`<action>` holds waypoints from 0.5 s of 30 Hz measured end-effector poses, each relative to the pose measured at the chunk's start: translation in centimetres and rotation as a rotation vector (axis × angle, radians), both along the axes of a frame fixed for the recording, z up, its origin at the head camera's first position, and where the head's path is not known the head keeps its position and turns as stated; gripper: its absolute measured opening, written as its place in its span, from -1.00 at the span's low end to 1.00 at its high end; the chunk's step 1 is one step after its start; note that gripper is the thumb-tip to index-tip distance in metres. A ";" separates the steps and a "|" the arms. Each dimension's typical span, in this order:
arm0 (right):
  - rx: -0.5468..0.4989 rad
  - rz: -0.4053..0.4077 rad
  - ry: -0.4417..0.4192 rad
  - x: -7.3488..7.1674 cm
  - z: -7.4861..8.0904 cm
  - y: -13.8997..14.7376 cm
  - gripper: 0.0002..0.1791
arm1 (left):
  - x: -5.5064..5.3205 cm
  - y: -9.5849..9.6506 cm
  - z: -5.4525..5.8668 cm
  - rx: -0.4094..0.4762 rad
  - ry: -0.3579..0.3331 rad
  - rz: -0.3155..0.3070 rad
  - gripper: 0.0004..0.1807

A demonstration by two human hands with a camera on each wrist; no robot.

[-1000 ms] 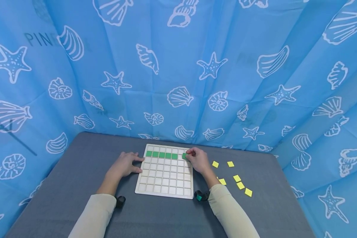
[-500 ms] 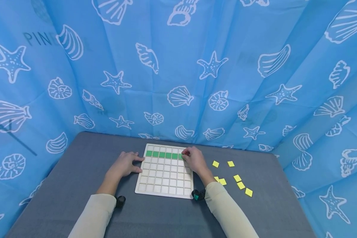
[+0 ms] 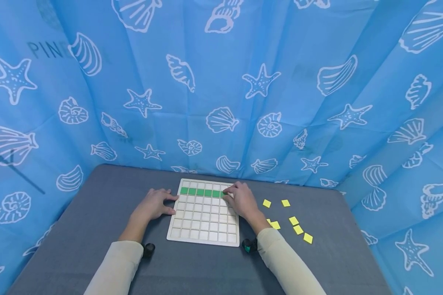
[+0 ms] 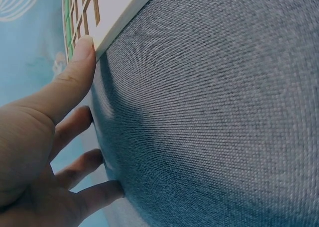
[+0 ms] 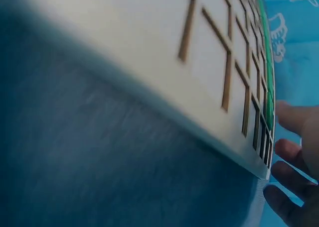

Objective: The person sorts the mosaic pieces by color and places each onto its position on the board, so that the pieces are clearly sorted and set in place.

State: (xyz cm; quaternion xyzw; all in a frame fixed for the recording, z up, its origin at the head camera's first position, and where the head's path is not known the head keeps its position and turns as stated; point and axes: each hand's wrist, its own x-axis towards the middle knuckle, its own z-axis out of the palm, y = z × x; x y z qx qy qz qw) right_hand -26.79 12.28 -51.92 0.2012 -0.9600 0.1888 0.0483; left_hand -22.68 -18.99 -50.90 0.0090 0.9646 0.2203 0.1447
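A white grid board (image 3: 203, 243) lies on the table, with a row of green square tiles (image 3: 200, 191) in its second row from the far edge. My left hand (image 3: 153, 206) rests at the board's left edge, fingers spread; in the left wrist view its thumb (image 4: 82, 50) lies on the rim. At the right end of the green row, my right hand (image 3: 242, 200) has its fingertips on the last green tile (image 3: 224, 193), which they partly cover. In the right wrist view, the right hand's other fingers (image 5: 291, 179) are apart beyond the board's edge.
Several yellow square tiles (image 3: 293, 221) lie scattered on the grey table (image 3: 192, 270) right of the board, some partly hidden by the right forearm. A blue curtain (image 3: 221, 98) with shell prints hangs behind the table. Dark bands with small devices (image 3: 249, 245) sit at both wrists.
The right hand has moved left with a green tile, which now lies in the row beside the other green ones. Its fingers have loosened over that tile. The left hand has stayed still.
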 end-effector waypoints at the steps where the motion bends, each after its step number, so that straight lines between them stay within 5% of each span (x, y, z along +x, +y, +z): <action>1: 0.022 0.001 0.012 0.1 0.1 0.0 -0.70 | 0.0 0.0 0.0 0.001 -0.001 0.001 -0.35; 7: 0.147 0.017 0.034 0.6 0.7 0.4 -0.45 | 0.0 0.0 0.0 0.001 -0.005 0.004 -0.35; 15: 0.179 0.053 0.022 1.7 1.5 1.2 -0.27 | 0.1 0.1 0.1 0.008 -0.002 0.005 -0.36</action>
